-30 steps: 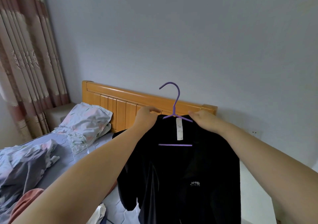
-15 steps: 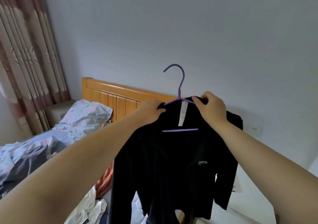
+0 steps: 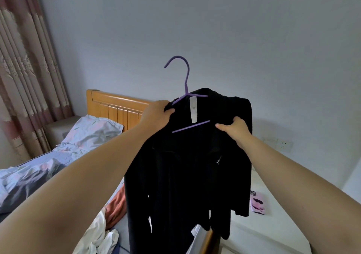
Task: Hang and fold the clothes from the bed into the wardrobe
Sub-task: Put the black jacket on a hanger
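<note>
Up by the bed, a soft black top is held on a thin purple hanger with a curved hook. Its cloth is gripped by the left hand and the right hand. Its long white tag cannot be read.

A plain pale grey wall fills the far side, dimly and evenly lit. At the left hang striped curtains (beige with reddish bands), drawn across. A bed with an orange wooden headboard stands against the wall, a floral pillow at its far end. Between curtains and headboard sits a low pale nightstand. On the right a white socket is set low in the wall, above a white surface.
</note>
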Tool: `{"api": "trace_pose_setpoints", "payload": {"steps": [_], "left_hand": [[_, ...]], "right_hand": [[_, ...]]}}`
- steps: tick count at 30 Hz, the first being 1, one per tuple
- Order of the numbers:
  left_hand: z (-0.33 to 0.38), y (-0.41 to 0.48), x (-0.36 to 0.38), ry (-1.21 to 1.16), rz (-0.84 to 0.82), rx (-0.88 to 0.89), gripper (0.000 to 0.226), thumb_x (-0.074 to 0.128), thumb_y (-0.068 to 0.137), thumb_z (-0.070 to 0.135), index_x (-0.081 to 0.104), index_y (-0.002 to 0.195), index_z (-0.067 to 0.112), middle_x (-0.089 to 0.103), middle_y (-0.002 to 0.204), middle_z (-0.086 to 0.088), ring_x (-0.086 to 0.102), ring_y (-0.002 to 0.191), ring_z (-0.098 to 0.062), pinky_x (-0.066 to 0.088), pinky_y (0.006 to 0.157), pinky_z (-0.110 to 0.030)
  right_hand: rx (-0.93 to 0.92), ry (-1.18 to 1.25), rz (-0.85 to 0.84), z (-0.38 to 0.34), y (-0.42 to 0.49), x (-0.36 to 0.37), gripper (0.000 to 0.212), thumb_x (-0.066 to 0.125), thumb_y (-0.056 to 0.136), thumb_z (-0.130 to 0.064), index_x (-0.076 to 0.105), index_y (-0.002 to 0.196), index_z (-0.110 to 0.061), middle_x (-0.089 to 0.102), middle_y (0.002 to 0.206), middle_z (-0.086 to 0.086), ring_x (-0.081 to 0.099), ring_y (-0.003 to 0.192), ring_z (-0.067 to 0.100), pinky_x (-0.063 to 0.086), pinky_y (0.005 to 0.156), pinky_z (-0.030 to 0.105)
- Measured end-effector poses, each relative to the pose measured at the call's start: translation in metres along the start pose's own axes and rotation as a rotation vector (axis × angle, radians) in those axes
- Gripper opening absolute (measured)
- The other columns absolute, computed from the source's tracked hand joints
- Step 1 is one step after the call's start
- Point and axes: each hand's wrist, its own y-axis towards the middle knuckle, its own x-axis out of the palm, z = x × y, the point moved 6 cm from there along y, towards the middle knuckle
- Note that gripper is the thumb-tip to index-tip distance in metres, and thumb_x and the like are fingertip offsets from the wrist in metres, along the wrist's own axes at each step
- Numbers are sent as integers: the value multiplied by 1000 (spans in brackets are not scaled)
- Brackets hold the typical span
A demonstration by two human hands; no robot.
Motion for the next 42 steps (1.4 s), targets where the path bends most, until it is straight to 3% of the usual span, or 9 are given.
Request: {"api": "trace_pose_setpoints", "payload": {"steps": [3,10,16,19,21,24,31,37,42], "left_hand": [[-5,6,-3,59,14,-30,23,47,98,24,63,103,9,64,94,-8,61,88,-27,52,84,-41],[-2,1,9,252,-39,10,27,43,100,25,62,114,11,66,106,-11,62,97,-31,52,86,-41],[-8,1,-6,114,17,-26,25,44,99,23,62,111,11,65,99,-10,61,94,-29,51,84,-40],[-14,2,-19,78,26,-17,19,46,99,22,62,103,13,60,89,-4,57,87,-25,47,77,-35],[-15,6,-26,54,41,1,13,47,98,20,59,94,16,57,82,0,54,82,-23,41,70,-31],[-12,11,-35,58,55,24,12,48,97,19,59,92,18,55,81,0,50,80,-23,37,70,-30],[-7,8,-30,106,-5,68,16,50,97,23,64,99,15,62,89,-2,56,87,-25,48,83,-39],[-11,-7,-5,210,-189,170,12,49,98,20,54,86,20,55,87,0,51,85,-21,40,77,-33],[-11,-12,12,216,-239,193,14,48,98,20,51,85,22,56,84,1,55,83,-23,41,73,-33]], "right_hand": [[-77,-143,-58,-13,-2,3,53,68,87,-29,53,129,0,58,127,16,56,116,32,46,101,42],[-682,-197,446,-127,-57,-20,2,56,93,-15,56,92,-13,53,83,-4,47,73,12,29,52,6],[-178,-808,-512,-61,-43,29,24,63,91,-28,60,85,-4,61,69,6,64,64,21,49,53,25],[-338,-465,75,-63,-24,-11,27,55,92,-37,58,76,-16,61,74,1,64,76,26,48,67,31],[-451,-430,373,-69,-24,-34,17,53,95,-27,58,105,-15,58,104,5,60,93,26,46,76,32],[-515,-552,267,-69,-17,-30,43,53,97,-25,45,137,-16,43,128,8,55,105,24,47,87,33],[-540,-544,256,-71,-18,-29,23,52,96,-15,70,109,-8,64,108,8,59,97,25,43,78,29],[-201,-654,-425,-40,-15,-26,26,60,87,-5,65,63,-16,56,66,6,51,62,15,45,65,24],[-368,-201,129,-60,-9,-42,17,57,89,-3,73,83,-4,64,81,2,56,78,13,40,74,22]]}}
